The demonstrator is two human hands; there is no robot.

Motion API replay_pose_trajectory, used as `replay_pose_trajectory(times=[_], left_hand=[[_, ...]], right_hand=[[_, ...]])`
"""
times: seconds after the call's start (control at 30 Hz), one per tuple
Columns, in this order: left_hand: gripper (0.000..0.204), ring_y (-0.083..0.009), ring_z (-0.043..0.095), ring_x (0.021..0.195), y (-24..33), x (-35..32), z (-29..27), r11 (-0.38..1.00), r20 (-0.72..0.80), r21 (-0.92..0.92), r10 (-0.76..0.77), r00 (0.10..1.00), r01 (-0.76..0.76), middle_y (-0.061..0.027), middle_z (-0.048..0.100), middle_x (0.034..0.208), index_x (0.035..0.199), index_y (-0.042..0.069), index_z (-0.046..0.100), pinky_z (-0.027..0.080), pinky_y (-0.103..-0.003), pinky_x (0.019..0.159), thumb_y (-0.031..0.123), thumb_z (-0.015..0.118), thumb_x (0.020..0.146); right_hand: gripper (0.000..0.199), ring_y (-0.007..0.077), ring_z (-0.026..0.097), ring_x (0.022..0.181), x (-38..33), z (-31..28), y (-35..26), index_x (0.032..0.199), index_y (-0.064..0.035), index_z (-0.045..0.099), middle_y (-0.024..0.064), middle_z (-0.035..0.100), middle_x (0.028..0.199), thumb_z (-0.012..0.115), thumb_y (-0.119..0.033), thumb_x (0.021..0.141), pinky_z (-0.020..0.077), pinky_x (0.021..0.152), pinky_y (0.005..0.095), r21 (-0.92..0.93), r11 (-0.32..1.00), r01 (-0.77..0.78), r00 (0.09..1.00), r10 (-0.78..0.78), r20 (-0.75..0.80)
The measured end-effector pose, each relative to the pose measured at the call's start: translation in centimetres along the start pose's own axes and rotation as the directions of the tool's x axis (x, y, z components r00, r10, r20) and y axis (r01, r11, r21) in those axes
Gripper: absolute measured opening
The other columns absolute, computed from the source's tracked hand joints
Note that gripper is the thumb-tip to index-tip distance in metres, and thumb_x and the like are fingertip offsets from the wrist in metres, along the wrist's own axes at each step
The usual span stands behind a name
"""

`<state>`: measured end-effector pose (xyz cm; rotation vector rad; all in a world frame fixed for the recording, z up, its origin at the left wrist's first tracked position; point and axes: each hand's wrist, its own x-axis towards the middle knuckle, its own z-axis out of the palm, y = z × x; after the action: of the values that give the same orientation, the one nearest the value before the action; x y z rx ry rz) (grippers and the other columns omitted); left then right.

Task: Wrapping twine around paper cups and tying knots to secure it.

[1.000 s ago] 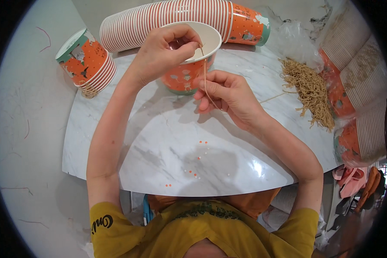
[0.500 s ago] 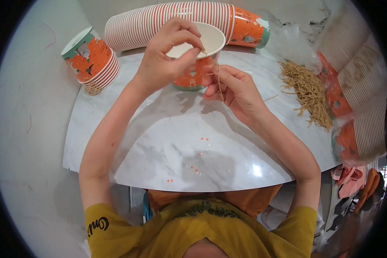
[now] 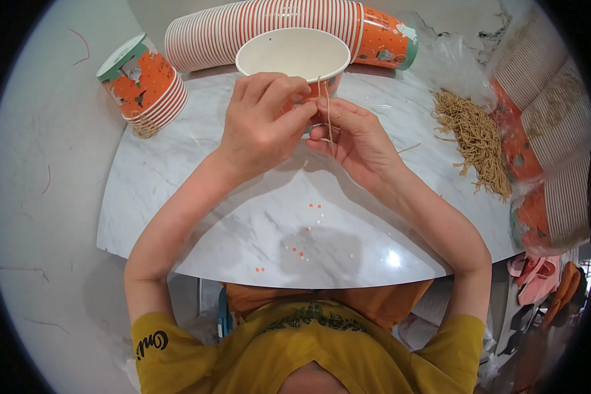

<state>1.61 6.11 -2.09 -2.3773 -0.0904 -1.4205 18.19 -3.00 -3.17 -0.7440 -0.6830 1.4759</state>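
Note:
In front of me a paper bucket (image 3: 295, 52) stands upright, white inside and orange with green outside. On its far inner wall shows a small dark spot, perhaps a hole. A thin tan string (image 3: 328, 118) hangs in two strands from the near rim. My left hand (image 3: 262, 118) is closed, its thumb and forefinger pinching by one strand against the near side of the bucket. Close beside it, my right hand (image 3: 358, 134) holds the string between thumb and fingers. The fingertips of both hands nearly meet, and they partly hide the bucket's front.
A long row of nested buckets (image 3: 262, 33) lies along the back. A shorter upside-down stack (image 3: 141, 88) stands left, with a string loop (image 3: 144, 128). At right lie a pile of cut strings (image 3: 473, 141) and plastic-wrapped buckets (image 3: 545, 144). Small orange dots (image 3: 295, 249) dot the table.
My left hand has come down from above the bucket's rim to its near side, beside my right hand. Two strands of string now hang outside the rim.

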Motion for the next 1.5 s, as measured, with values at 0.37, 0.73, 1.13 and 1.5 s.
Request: replay_pose_trajectory(times=[0.37, 0.73, 1.13, 1.5], left_hand=[[0.039, -0.0211, 0.059, 0.084, -1.0, -1.4, 0.1, 1.000, 0.037, 0.012, 0.019, 0.999, -0.019, -0.0036, 0.065, 0.103, 0.102, 0.006, 0.073, 0.050, -0.032, 0.067, 0.003, 0.076, 0.063], [0.016, -0.0149, 0.064, 0.063, -0.2, 0.4, -0.1, 0.899, -0.051, -0.240, -0.388, 0.920, 0.366, -0.0050, 0.064, 0.099, 0.095, 0.005, 0.068, 0.051, -0.027, 0.056, 0.001, 0.072, 0.079], [0.012, -0.0095, 0.059, 0.077, -5.7, 0.1, 2.4, 0.556, 0.261, -0.524, -0.616, 0.743, 0.646, -0.0027, 0.060, 0.096, 0.096, 0.002, 0.065, 0.048, -0.024, 0.069, 0.007, 0.069, 0.087], [0.023, -0.0107, 0.060, 0.085, 0.5, 0.2, 2.0, 0.419, 0.144, -0.558, -0.801, 0.581, 0.716, -0.0055, 0.053, 0.108, 0.108, 0.002, 0.061, 0.050, -0.026, 0.070, 0.005, 0.068, 0.086]], right_hand=[[0.020, 0.0090, 0.067, 0.074, 0.9, 0.5, 0.1, 0.106, -0.0021, 0.067, 0.0038, 0.070, 0.093, 0.064, -0.020, 0.097, 0.0601, 0.063, 0.0238, -0.026, 1.000, -0.016, 1.000, 0.016, -0.006], [0.018, 0.0092, 0.066, 0.075, 1.3, 0.9, -1.1, 0.101, -0.0036, 0.068, 0.0048, 0.070, 0.091, 0.065, -0.021, 0.097, 0.0566, 0.063, 0.0229, -0.120, 0.989, 0.085, 0.995, -0.090, -0.034], [0.021, 0.0086, 0.065, 0.070, 2.8, -0.4, -1.1, 0.100, -0.0026, 0.068, 0.0037, 0.068, 0.086, 0.063, -0.023, 0.098, 0.0541, 0.060, 0.0225, -0.245, 0.966, 0.081, 0.996, -0.087, -0.010], [0.020, 0.0100, 0.063, 0.066, 2.9, -0.4, -0.1, 0.096, -0.0009, 0.066, 0.0053, 0.066, 0.083, 0.061, -0.020, 0.099, 0.0522, 0.057, 0.0233, -0.361, 0.924, 0.124, 0.991, -0.131, 0.005]])
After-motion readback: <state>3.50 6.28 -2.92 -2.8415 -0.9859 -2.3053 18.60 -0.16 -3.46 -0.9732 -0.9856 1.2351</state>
